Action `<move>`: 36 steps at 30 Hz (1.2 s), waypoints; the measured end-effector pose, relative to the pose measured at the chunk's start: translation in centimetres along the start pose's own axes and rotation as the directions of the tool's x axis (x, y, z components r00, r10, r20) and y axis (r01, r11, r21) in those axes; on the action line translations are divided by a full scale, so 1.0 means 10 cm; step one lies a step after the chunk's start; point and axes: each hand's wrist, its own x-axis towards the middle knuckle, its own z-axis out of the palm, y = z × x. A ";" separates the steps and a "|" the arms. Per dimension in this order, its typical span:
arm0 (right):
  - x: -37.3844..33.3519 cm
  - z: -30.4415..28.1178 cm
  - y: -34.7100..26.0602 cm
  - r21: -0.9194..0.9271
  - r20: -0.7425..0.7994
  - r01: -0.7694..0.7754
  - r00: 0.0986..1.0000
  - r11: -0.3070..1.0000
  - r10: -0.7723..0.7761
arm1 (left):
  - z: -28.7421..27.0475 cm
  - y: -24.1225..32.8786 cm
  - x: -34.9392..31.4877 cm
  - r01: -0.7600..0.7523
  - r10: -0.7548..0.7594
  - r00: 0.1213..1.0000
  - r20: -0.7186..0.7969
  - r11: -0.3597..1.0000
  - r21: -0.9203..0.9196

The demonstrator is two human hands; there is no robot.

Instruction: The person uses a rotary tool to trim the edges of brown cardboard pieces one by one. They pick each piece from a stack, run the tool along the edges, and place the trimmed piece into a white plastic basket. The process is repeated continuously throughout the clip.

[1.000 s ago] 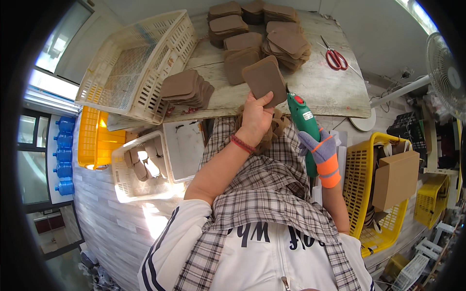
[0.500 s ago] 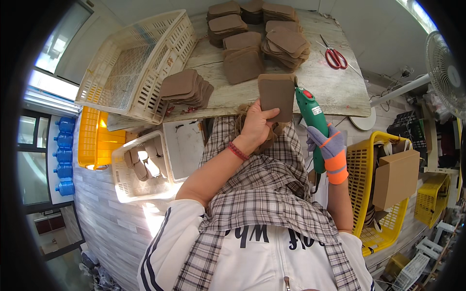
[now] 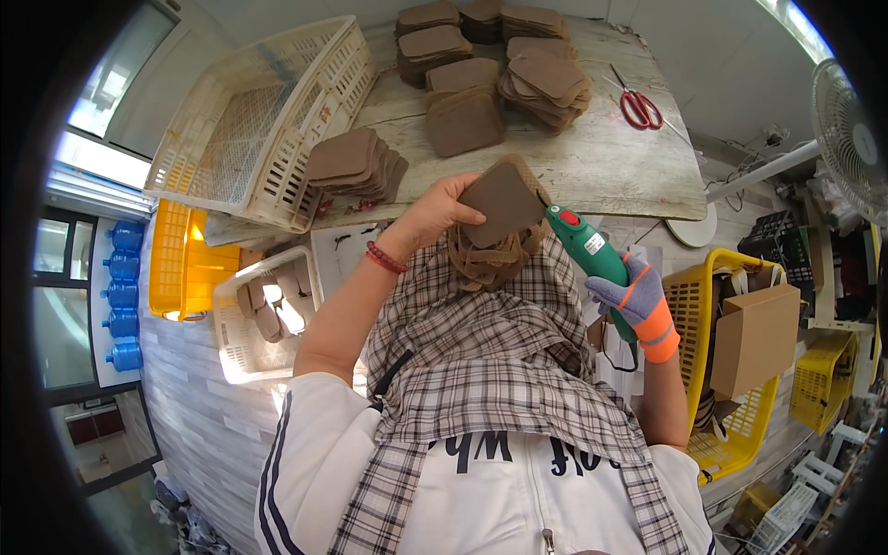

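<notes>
Between thumb and fingers my left hand (image 3: pixel 438 215) grips a brown rounded-corner pad (image 3: pixel 505 201), tilted above my lap. In a grey and orange glove, my right hand (image 3: pixel 631 294) is closed round a green corded handheld electric cutter (image 3: pixel 586 248) with a red switch. The cutter's tip is at the pad's right edge; whether it touches cannot be made out. Loose brown trimmings (image 3: pixel 495 264) lie bunched on my checked apron below the pad. Beyond it, a brown pad stack (image 3: pixel 467 122) sits on the table.
More brown pads (image 3: pixel 356 159) are piled beside a white plastic crate (image 3: pixel 277 176) on the worn table (image 3: pixel 601 176). Red-handled scissors (image 3: pixel 640 109) lie at its right. Yellow baskets (image 3: pixel 684 324) stand to my right, and a fan (image 3: pixel 846 129) rises behind them.
My left hand has moved left and turned the pad so it tilts. The cutter has shifted slightly left at its tip and lower, still at the pad's edge.
</notes>
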 end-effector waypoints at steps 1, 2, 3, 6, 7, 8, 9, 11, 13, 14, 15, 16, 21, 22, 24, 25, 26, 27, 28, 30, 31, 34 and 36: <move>0.00 0.01 0.02 -0.007 0.002 0.008 1.000 1.000 -0.008 | 0.01 0.02 -0.02 0.014 -0.014 1.000 0.010 1.000 0.024; 0.01 0.02 0.04 -0.013 0.004 0.016 1.000 1.000 -0.016 | 0.01 0.03 -0.04 0.028 -0.029 0.999 0.020 0.998 0.047; 0.01 0.04 0.03 -0.013 0.004 0.012 1.000 1.000 -0.012 | 0.03 0.04 -0.06 0.055 -0.056 0.998 0.021 0.997 0.054; 0.02 0.12 0.00 -0.007 0.006 0.016 1.000 1.000 -0.016 | 0.09 0.00 -0.11 0.125 -0.127 0.991 0.032 0.990 0.060; 0.03 0.14 0.00 -0.001 0.007 0.027 1.000 1.000 -0.027 | 0.09 -0.04 -0.11 0.143 -0.145 0.989 0.042 0.988 0.052; 0.04 0.15 0.00 0.004 0.008 0.039 0.999 0.999 -0.039 | 0.09 -0.06 -0.11 0.160 -0.162 0.985 0.053 0.986 0.044; 0.06 0.17 0.00 0.016 0.012 0.036 0.999 0.999 -0.036 | 0.08 -0.06 -0.12 0.170 -0.172 0.983 0.068 0.985 0.039; 0.08 0.19 0.01 0.039 0.020 0.031 0.999 0.999 -0.032 | 0.08 -0.05 -0.13 0.188 -0.190 0.977 0.100 0.982 0.030; 0.10 0.19 0.02 0.058 0.042 0.023 0.999 0.998 -0.025 | 0.05 0.00 -0.13 0.174 -0.184 0.979 0.089 0.978 0.114; 0.11 0.18 0.03 0.067 0.053 0.018 0.998 0.998 -0.022 | 0.03 0.02 -0.14 0.167 -0.181 0.980 0.085 0.974 0.156; 0.11 0.17 0.04 0.061 0.060 0.015 0.998 0.998 -0.019 | 0.00 0.04 -0.14 0.131 -0.141 0.990 0.029 0.965 0.225; 0.11 0.16 0.05 0.054 0.067 0.012 0.998 0.998 -0.016 | -0.04 0.05 -0.15 0.099 -0.097 0.995 -0.023 0.950 0.296; 0.11 0.17 0.12 0.049 0.091 -0.006 0.996 0.999 0.002 | -0.13 0.03 -0.21 -0.062 0.121 0.959 -0.255 0.972 0.227; 0.11 0.18 0.14 0.030 0.101 -0.006 0.995 1.000 0.003 | -0.12 0.03 -0.22 -0.093 0.123 0.953 -0.278 0.988 0.120; 0.12 0.19 0.18 -0.008 0.109 -0.004 0.994 1.000 0.004 | -0.12 0.01 -0.23 -0.132 0.124 0.942 -0.312 0.991 -0.005; 0.12 0.21 0.19 -0.026 0.107 -0.002 0.994 1.000 0.005 | -0.14 -0.01 -0.22 -0.140 0.126 0.938 -0.322 0.990 -0.023; 0.12 0.23 0.19 -0.045 0.105 0.000 0.994 0.999 0.005 | -0.15 -0.02 -0.22 -0.149 0.127 0.934 -0.333 0.988 -0.040; 0.11 0.24 0.19 -0.013 0.112 -0.004 0.994 1.000 0.006 | -0.13 -0.02 -0.22 -0.145 0.125 0.934 -0.334 0.989 -0.035; 0.10 0.26 0.18 0.019 0.118 -0.008 0.993 1.000 0.006 | -0.10 -0.02 -0.22 -0.142 0.124 0.934 -0.336 0.989 -0.029; 0.09 0.27 0.17 0.042 0.129 -0.009 0.992 0.999 0.004 | -0.09 -0.04 -0.21 -0.126 0.118 0.940 -0.322 0.992 -0.005; 0.09 0.28 0.17 0.032 0.133 -0.006 0.991 0.999 0.002 | -0.11 -0.09 -0.20 -0.114 0.113 0.945 -0.306 0.993 0.014; 0.09 0.30 0.15 0.038 0.146 -0.015 0.989 0.999 0.010 | -0.08 -0.09 -0.21 -0.071 0.085 0.964 -0.253 0.995 0.065; 0.09 0.33 0.12 0.057 0.151 -0.015 0.988 0.998 0.007 | -0.04 -0.07 -0.22 -0.032 0.052 0.974 -0.221 0.995 0.097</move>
